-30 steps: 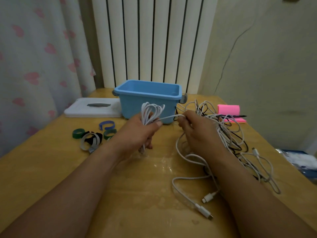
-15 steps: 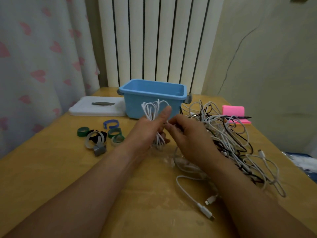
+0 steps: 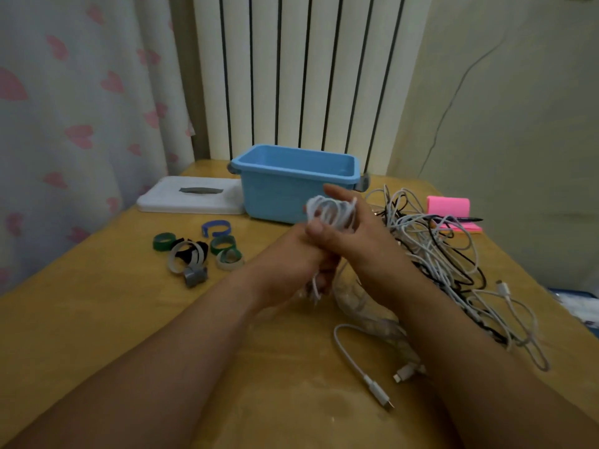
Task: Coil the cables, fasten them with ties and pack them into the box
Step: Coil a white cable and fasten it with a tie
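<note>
My left hand [image 3: 296,254] grips a coiled white cable [image 3: 330,212] just in front of the blue box [image 3: 293,181]. My right hand [image 3: 359,234] lies over the coil, fingers wrapped around its loops. The cable's loose tail hangs below my hands and its end [image 3: 377,388] lies on the table. A tangled pile of white and black cables [image 3: 444,254] sits to the right. Several rolled ties in green, blue, grey and white [image 3: 197,254] lie to the left.
A white lid [image 3: 191,199] lies left of the box. Pink sticky notes [image 3: 449,209] with a black pen sit at the back right. The wooden table [image 3: 97,319] ends near a curtain on the left and a radiator behind.
My right hand has moved left from the stretched cable onto the coil, and both hands have come together. More of the cable is wound into the coil.
</note>
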The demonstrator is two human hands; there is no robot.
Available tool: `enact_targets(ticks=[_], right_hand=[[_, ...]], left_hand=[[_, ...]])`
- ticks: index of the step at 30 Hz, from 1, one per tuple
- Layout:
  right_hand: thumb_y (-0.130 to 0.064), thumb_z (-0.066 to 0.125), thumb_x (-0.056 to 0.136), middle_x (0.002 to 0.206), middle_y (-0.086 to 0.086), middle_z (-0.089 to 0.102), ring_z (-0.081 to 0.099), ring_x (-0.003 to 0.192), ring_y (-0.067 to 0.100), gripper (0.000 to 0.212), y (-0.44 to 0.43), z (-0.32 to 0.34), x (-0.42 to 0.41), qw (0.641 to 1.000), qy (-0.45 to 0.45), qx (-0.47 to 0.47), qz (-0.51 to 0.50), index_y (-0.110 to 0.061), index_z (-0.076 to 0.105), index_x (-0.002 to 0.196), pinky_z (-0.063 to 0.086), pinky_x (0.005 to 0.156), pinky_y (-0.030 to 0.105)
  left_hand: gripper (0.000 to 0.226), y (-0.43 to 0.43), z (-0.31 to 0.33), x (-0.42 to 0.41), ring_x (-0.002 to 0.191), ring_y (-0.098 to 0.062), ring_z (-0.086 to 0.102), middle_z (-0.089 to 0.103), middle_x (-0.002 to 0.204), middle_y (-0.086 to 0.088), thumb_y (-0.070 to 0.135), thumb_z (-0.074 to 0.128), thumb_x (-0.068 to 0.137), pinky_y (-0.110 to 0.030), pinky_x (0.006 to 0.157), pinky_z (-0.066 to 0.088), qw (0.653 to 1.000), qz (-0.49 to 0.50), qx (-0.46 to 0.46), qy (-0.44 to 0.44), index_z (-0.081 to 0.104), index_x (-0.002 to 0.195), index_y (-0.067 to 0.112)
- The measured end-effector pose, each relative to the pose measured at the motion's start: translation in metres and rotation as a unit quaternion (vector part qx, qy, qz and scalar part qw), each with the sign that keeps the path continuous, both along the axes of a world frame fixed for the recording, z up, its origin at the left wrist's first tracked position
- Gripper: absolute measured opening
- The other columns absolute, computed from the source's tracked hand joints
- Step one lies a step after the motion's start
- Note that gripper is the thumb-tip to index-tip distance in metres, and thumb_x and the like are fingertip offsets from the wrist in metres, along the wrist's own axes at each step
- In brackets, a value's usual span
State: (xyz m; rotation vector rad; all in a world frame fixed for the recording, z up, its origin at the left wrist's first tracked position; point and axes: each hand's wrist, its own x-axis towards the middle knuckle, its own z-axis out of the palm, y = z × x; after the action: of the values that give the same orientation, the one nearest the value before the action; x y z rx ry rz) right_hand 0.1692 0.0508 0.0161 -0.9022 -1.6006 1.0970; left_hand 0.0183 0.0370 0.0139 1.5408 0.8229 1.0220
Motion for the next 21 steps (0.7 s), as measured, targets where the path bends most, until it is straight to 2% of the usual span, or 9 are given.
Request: enact_targets(ticks=[2, 5, 7, 9, 11, 13, 16, 19, 21], right_hand=[[-0.024, 0.088, 0.084, 0.121, 0.003, 0.077, 0.072, 0.117, 0.015, 0.052, -0.002, 0.002, -0.002, 0.999, 0.03, 0.019, -0.014, -0.02, 0.067, 0.131, 0.058, 0.103, 0.038], [-0.019, 0.083, 0.09, 0.103, -0.005, 0.075, 0.071, 0.101, 0.007, 0.025, -0.003, -0.002, -0.008, 0.984, -0.027, 0.122, -0.129, -0.024, 0.073, 0.112, 0.056, 0.089, 0.024], [-0.021, 0.079, 0.094, 0.095, -0.011, 0.069, 0.065, 0.091, -0.003, 0.02, -0.003, -0.003, -0.017, 0.957, -0.086, 0.175, -0.216, -0.024, 0.066, 0.109, 0.047, 0.077, 0.011], [-0.02, 0.074, 0.096, 0.092, -0.015, 0.063, 0.06, 0.086, -0.01, 0.019, -0.004, -0.004, -0.023, 0.941, -0.101, 0.19, -0.262, -0.022, 0.061, 0.11, 0.042, 0.07, 0.005], [-0.022, 0.074, 0.096, 0.092, -0.016, 0.062, 0.06, 0.084, -0.013, 0.02, -0.002, -0.002, -0.022, 0.936, -0.085, 0.177, -0.293, -0.022, 0.06, 0.111, 0.045, 0.068, 0.009], [-0.026, 0.075, 0.095, 0.093, -0.014, 0.065, 0.063, 0.085, -0.006, 0.022, 0.001, -0.001, -0.018, 0.937, -0.076, 0.156, -0.304, -0.023, 0.061, 0.111, 0.051, 0.072, 0.02], [-0.028, 0.075, 0.095, 0.092, -0.012, 0.066, 0.064, 0.085, 0.0, 0.02, 0.0, 0.0, -0.018, 0.939, -0.115, 0.15, -0.287, -0.023, 0.061, 0.11, 0.051, 0.072, 0.026], [-0.027, 0.073, 0.096, 0.089, -0.016, 0.064, 0.06, 0.084, -0.01, 0.018, -0.004, 0.007, -0.021, 0.929, -0.167, 0.182, -0.276, -0.024, 0.06, 0.107, 0.043, 0.068, 0.013], [-0.032, 0.07, 0.099, 0.092, -0.014, 0.066, 0.061, 0.084, -0.012, 0.017, -0.003, 0.022, -0.023, 0.929, -0.22, 0.172, -0.244, -0.023, 0.06, 0.109, 0.043, 0.069, 0.009]], left_hand=[[0.016, -0.002, 0.0, 0.004, 0.053, -0.017, 0.035, 0.037, 0.063, -0.005, -0.001, 0.046, 0.105, -0.035, 0.053, 0.034, 0.999, -0.017, -0.007, 0.041, 0.058, 0.106, 0.009], [0.012, 0.001, 0.002, 0.005, 0.054, -0.02, 0.051, 0.054, 0.062, -0.007, 0.0, 0.052, 0.098, -0.04, 0.054, 0.045, 0.988, 0.051, 0.029, 0.14, 0.064, 0.099, 0.0], [0.018, 0.001, 0.001, 0.007, 0.062, -0.019, 0.063, 0.066, 0.069, -0.004, 0.002, 0.054, 0.098, -0.044, 0.061, 0.055, 0.971, 0.105, 0.064, 0.203, 0.07, 0.092, 0.009], [0.017, 0.0, -0.001, 0.009, 0.076, -0.021, 0.068, 0.071, 0.082, -0.003, 0.011, 0.056, 0.102, -0.047, 0.072, 0.059, 0.954, 0.162, 0.102, 0.232, 0.07, 0.094, 0.018], [0.013, -0.005, -0.005, 0.012, 0.086, -0.021, 0.067, 0.071, 0.092, 0.003, 0.026, 0.055, 0.105, -0.046, 0.075, 0.057, 0.938, 0.207, 0.145, 0.239, 0.064, 0.097, 0.029], [0.013, -0.007, -0.006, 0.015, 0.083, -0.02, 0.064, 0.066, 0.091, 0.007, 0.036, 0.05, 0.109, -0.045, 0.07, 0.053, 0.92, 0.22, 0.169, 0.278, 0.056, 0.097, 0.034], [0.01, -0.007, -0.008, 0.015, 0.076, -0.022, 0.056, 0.059, 0.089, 0.005, 0.033, 0.047, 0.111, -0.042, 0.064, 0.043, 0.896, 0.209, 0.183, 0.347, 0.052, 0.107, 0.025], [0.009, -0.008, -0.006, 0.008, 0.076, -0.025, 0.055, 0.063, 0.093, -0.003, 0.027, 0.048, 0.11, -0.04, 0.064, 0.039, 0.886, 0.203, 0.202, 0.365, 0.053, 0.111, 0.02], [0.016, -0.006, -0.006, 0.003, 0.075, -0.025, 0.056, 0.067, 0.094, -0.004, 0.031, 0.046, 0.111, -0.039, 0.062, 0.038, 0.896, 0.213, 0.203, 0.332, 0.057, 0.112, 0.019]])
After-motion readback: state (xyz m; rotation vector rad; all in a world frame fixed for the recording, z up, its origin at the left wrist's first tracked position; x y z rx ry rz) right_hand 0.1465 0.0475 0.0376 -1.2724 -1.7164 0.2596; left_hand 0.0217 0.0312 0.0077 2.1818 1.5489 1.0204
